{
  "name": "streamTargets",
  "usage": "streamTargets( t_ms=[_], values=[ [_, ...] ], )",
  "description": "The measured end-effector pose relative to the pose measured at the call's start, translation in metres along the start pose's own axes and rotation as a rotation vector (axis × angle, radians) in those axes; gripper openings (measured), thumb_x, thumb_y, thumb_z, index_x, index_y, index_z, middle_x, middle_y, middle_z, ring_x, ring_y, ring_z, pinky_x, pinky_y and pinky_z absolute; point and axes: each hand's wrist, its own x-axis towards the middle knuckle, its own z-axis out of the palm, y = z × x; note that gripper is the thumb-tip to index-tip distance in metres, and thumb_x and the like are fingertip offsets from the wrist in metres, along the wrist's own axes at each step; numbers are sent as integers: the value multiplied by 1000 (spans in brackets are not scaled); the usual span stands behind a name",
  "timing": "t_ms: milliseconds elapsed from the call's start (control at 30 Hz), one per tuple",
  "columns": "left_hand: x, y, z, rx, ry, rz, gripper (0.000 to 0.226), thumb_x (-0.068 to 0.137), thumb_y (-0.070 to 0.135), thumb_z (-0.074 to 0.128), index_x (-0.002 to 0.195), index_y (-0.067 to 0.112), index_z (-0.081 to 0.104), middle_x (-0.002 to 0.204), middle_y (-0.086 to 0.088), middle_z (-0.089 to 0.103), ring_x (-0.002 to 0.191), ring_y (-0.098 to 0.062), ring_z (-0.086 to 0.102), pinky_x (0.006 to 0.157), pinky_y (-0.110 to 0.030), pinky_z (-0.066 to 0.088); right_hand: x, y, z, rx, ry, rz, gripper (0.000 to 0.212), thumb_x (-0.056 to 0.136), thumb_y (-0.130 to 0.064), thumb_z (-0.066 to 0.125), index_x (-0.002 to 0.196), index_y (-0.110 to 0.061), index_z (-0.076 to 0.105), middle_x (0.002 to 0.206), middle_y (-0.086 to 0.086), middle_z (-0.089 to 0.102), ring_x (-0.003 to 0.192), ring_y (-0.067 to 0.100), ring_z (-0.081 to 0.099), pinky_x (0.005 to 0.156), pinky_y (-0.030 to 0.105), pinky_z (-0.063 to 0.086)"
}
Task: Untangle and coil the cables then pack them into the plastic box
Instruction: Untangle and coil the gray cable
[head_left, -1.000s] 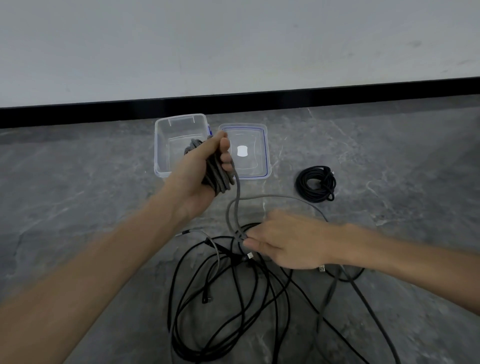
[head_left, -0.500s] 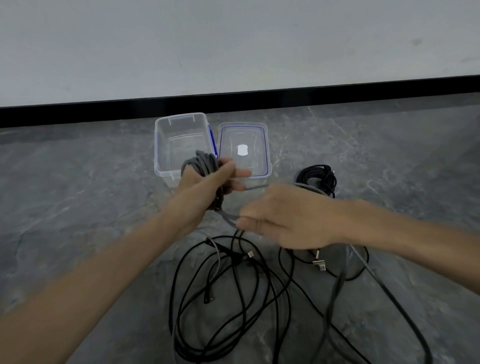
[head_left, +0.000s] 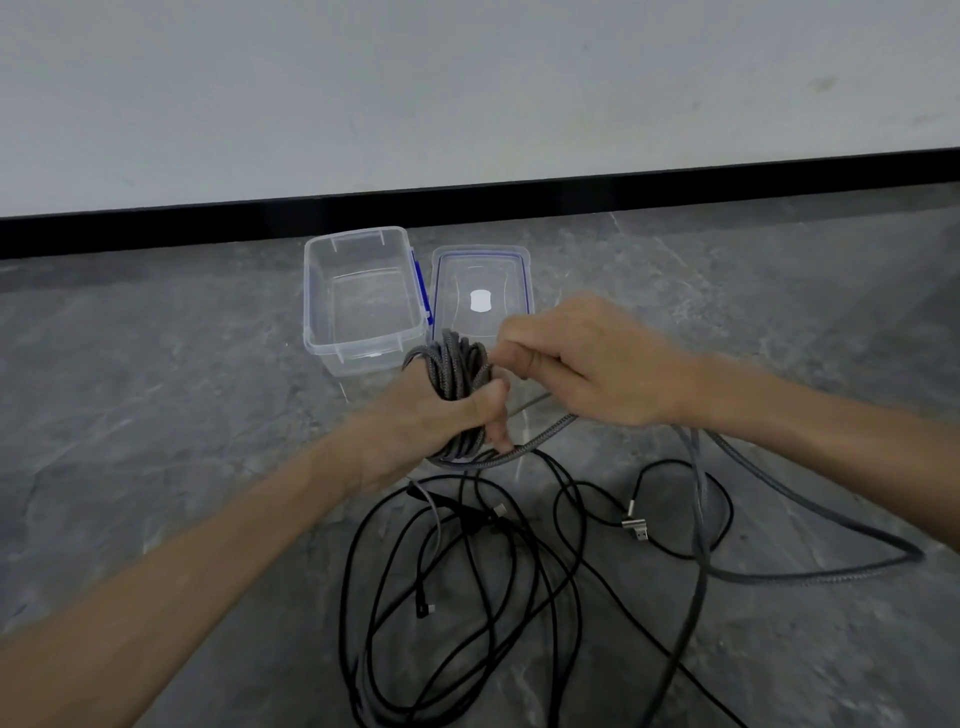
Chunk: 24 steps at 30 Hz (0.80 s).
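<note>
The left hand (head_left: 441, 421) is closed around a bundle of grey braided cable — the coil (head_left: 457, 379) stands up out of the fist, its loops showing above the thumb and again below the fingers. The right hand (head_left: 587, 364) sits just beside it to the right, fingers curled shut and pinched at the top of the coil; whether they grip a strand there I cannot quite tell, though the loose grey cable (head_left: 779, 571) runs out from under that hand. From there it sweeps down to the floor (head_left: 156, 389), out to the right and back in a long bend.

Below both hands lies a tangle of thin black cables (head_left: 467, 597), spread in wide overlapping loops, with a metal plug (head_left: 636, 527) lying to the right of the heap.

Beyond the hands, near the wall, the clear box (head_left: 363, 296) stands open, with nothing inside it. Its lid (head_left: 480, 286) lies flat just to the right — the right hand partly covers its near edge. The coil is held just in front of the box's near corner, above the floor.
</note>
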Motion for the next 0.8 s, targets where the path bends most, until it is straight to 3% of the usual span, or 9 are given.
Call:
streamTargets(
  t_ms=[67, 133, 233, 333, 400, 500, 633, 733, 800],
  values=[
    [1, 3, 2, -27, 5, -2, 24, 79, 33, 73, 70, 16, 59, 51, 5, 55, 54, -14, 59, 62, -21, 48, 1, 2, 0, -35, 11, -11, 40, 101, -37, 34, 74, -13, 53, 48, -15, 29, 40, 3, 32, 48, 9, 26],
    [2, 4, 7, -61, 7, -22, 31, 86, 24, 68, 71, 2, 52, 46, 2, 44, 45, -17, 52, 55, -24, 44, 2, 5, -1, -105, 16, -41, 48, 101, -41, 29, 75, -9, 53, 51, -8, 40, 44, 8, 29, 47, 18, 25],
    [-1, 5, 14, -199, -21, -79, 33, 91, 26, 61, 73, 3, 45, 45, 2, 32, 38, -15, 39, 47, -25, 40, 0, 11, 1, -172, 30, -107, 46, 102, -40, 27, 83, -8, 53, 55, 0, 48, 45, 12, 32, 44, 23, 27],
    [-4, 7, 20, -354, -44, -141, 28, 89, 23, 60, 70, 12, 43, 43, 5, 27, 35, -10, 26, 38, -20, 35, -4, 19, 10, -228, 35, -185, 29, 103, -39, 27, 96, -15, 42, 63, 2, 55, 45, 16, 41, 39, 23, 34],
    [-5, 8, 19, -444, -75, -177, 28, 89, 25, 61, 68, 15, 45, 41, 6, 26, 32, -9, 25, 36, -18, 32, -8, 27, 16, -254, 39, -203, 22, 103, -35, 30, 100, -15, 39, 69, 6, 58, 49, 21, 51, 38, 28, 42],
    [-5, 11, 14, -532, -98, -218, 29, 80, 37, 60, 64, 16, 50, 39, 7, 28, 30, -10, 27, 36, -18, 30, -12, 31, 20, -230, 91, -132, 30, 104, -39, 22, 100, -15, 39, 74, 8, 60, 56, 21, 55, 42, 36, 48],
    [-5, 9, 14, -626, -73, -235, 32, 83, 37, 53, 58, 17, 53, 38, 7, 28, 30, -8, 27, 34, -16, 30, -13, 31, 23, -239, 120, -105, 30, 104, -38, 23, 98, -15, 41, 74, 4, 60, 57, 15, 53, 42, 33, 48],
    [-5, 7, 11, -690, -85, -237, 34, 83, 41, 57, 58, 18, 54, 38, 9, 29, 30, -6, 27, 34, -16, 28, -15, 36, 26, -327, 44, -78, 18, 102, -31, 35, 103, -15, 41, 76, 5, 62, 56, 17, 55, 40, 34, 47],
    [-4, 9, 5, -791, -154, -186, 34, 83, 42, 67, 61, 18, 56, 37, 11, 35, 30, -4, 32, 34, -15, 31, -22, 39, 30, -389, -14, -18, 20, 97, -27, 40, 108, -11, 43, 75, 7, 65, 50, 21, 58, 33, 22, 35]
  ],
)
